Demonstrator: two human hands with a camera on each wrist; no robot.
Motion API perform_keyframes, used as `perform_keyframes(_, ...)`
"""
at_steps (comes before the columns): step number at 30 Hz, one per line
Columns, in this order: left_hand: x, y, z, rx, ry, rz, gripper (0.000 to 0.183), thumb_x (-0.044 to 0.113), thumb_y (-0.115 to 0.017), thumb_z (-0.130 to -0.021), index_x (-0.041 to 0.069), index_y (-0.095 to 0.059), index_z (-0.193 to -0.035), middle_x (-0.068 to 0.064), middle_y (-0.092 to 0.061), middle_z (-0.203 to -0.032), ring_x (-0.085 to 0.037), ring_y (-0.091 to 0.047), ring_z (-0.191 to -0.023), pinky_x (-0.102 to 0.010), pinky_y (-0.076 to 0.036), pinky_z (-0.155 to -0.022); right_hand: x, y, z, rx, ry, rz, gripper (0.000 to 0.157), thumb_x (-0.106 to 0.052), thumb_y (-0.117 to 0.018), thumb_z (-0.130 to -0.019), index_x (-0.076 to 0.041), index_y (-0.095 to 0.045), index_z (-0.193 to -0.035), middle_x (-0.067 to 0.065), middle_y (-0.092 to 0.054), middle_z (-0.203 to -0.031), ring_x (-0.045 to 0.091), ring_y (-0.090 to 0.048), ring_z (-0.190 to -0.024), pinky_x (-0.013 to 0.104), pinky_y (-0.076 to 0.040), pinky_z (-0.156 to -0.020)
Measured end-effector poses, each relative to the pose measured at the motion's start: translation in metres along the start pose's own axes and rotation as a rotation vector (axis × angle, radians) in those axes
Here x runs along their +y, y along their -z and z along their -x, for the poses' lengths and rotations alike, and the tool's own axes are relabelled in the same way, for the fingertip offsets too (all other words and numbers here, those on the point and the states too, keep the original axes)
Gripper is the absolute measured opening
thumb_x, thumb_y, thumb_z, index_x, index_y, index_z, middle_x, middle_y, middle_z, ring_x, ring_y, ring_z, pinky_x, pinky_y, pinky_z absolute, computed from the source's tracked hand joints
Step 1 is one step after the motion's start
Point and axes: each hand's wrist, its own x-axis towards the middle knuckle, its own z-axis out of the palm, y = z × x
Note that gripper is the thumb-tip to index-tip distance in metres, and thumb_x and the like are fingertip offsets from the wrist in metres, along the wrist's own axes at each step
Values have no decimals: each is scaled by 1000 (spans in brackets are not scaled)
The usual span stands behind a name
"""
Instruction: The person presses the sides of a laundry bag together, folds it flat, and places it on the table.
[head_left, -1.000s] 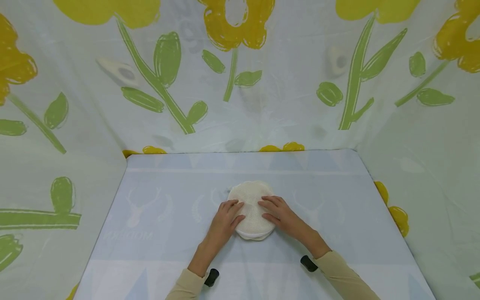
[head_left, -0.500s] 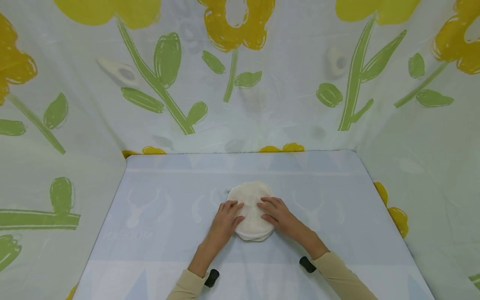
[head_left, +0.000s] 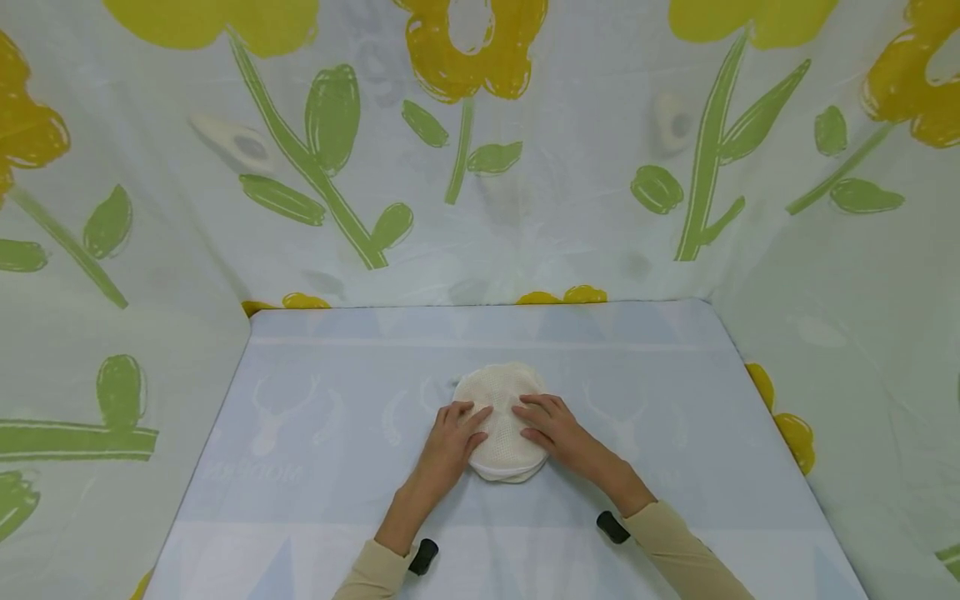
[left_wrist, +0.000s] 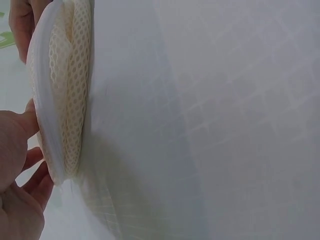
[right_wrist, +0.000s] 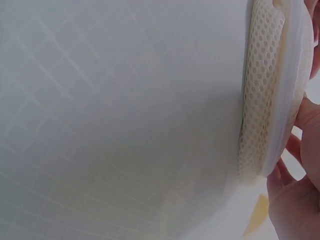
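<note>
A round cream mesh laundry bag [head_left: 502,454], apparently folded or flattened, lies on the table near its middle. A pale band [left_wrist: 48,95] runs round its edge, and honeycomb mesh [left_wrist: 80,75] shows on its side in the left wrist view. My left hand [head_left: 447,442] rests on the left part of the bag, with fingertips and thumb touching its top. Opposite it, my right hand [head_left: 561,433] rests on the right part, fingers spread over the top. In the right wrist view the right thumb and fingertips touch the bag's upper face, not its underside.
The table [head_left: 322,492] has a pale blue and white cloth with deer prints. Curtains with yellow flowers [head_left: 480,50] and green leaves enclose its back and both sides. A black wrist device [head_left: 424,556] sits by the left sleeve, another [head_left: 612,527] by the right.
The left fingertips have shifted very slightly on the bag. Otherwise both hands and the bag stay in place; the whole view has drifted a little.
</note>
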Motion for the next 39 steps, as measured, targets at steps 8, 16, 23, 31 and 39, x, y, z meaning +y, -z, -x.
perform_keyframes(8,1,-1,-1,0,-47,-81,38,17,-68,-98,18,-69,-135,-23,-53,-129,-40,-51,-116,-52,-51,-95,0,1,-1,-8,-3,15,41,-12,-67,-100,-1,-61,-139,24,-51,-144,40,-46,-132,59,-42,-107)
perform_keyframes(16,5,0,-1,3,-103,-186,37,17,-70,-97,21,-70,-133,-24,-53,-125,-39,-53,-112,-49,-54,-88,2,-1,0,-2,-6,20,41,-12,-67,-99,-2,-62,-138,24,-52,-144,41,-46,-131,60,-42,-106)
perform_keyframes(23,6,2,-2,-25,-112,-187,36,17,-69,-98,20,-69,-134,-22,-51,-126,-37,-53,-110,-47,-54,-86,1,0,0,25,31,35,38,-6,-68,-97,1,-64,-135,26,-54,-139,43,-49,-125,61,-45,-101)
perform_keyframes(31,5,2,-4,-48,-100,-219,37,18,-67,-100,21,-67,-136,-22,-51,-127,-37,-54,-111,-48,-54,-86,4,-1,-1,29,40,38,38,-6,-68,-97,1,-64,-134,25,-55,-139,42,-49,-125,60,-45,-100)
perform_keyframes(39,5,8,-9,-71,-67,-159,39,20,-66,-101,16,-63,-140,-21,-52,-131,-37,-54,-115,-48,-51,-94,6,9,-4,33,-5,-61,39,-8,-71,-96,0,-65,-134,21,-54,-142,40,-48,-130,58,-43,-103)
